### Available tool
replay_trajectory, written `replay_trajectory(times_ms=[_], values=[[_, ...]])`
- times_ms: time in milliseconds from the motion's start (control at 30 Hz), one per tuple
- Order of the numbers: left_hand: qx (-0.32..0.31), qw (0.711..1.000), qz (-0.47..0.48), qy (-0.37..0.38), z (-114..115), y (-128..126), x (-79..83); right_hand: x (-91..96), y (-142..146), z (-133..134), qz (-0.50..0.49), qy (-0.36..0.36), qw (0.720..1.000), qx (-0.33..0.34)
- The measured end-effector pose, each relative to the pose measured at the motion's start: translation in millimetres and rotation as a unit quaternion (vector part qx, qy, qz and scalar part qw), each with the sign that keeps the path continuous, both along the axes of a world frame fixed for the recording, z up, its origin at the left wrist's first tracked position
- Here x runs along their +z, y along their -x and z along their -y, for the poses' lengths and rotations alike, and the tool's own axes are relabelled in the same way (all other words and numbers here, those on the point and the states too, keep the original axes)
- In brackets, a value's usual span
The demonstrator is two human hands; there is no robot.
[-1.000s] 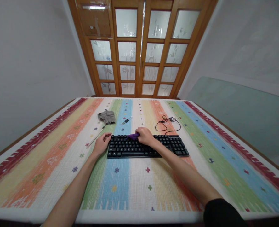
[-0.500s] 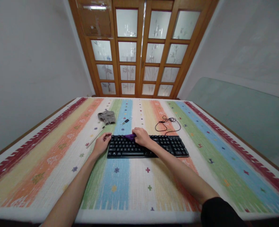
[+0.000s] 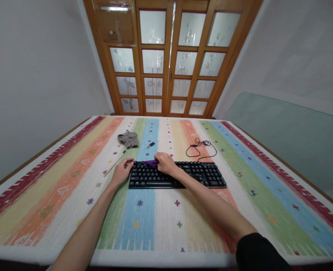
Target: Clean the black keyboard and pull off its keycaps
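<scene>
I've got room btwn the blk plastic kbd (image 3: pixel 152 178), mid-tabletop, & the near edge of the striped tabletop (image 3: pixel 166 210). Thin cable (image 3: pixel 204 142) loops beyond kbd's R half; crumpled gray cloth (image 3: pixel 129 139) lies twd far L corner. L hand (image 3: pixel 123 170): fingers bent at kbd's L end, can't tell if pinching. R hand (image 3: pixel 166 164) pinches purple cloth (image 3: pixel 150 164) on kbd's upper keys.

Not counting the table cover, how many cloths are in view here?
2: the purple cloth in the right hand, near the far edge of the keyboard, and the grey cloth, crumpled beyond the left hand. Others could be hidden under the hands.
</scene>
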State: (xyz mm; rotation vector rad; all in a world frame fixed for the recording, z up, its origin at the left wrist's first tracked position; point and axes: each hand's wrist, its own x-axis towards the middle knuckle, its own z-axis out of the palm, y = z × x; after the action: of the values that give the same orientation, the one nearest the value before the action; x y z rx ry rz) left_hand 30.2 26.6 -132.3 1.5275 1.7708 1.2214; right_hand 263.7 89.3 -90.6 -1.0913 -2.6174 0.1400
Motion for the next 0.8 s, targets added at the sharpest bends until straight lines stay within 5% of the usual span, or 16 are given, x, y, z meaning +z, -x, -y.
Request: replay_trajectory(times_ms=[200,500,800], values=[[0.000,1.000,0.007,-0.004,0,0,0.0,7.5,7,-2,-0.053,0.034,0.998,0.014],[-0.006,1.000,-0.007,-0.001,0,0,0.1,2.1,26,9,0.062,-0.026,0.998,0.006],[-0.012,1.000,-0.018,-0.013,-1,0,-1.2,5.4,35,11,0.034,0.002,0.998,0.046]])
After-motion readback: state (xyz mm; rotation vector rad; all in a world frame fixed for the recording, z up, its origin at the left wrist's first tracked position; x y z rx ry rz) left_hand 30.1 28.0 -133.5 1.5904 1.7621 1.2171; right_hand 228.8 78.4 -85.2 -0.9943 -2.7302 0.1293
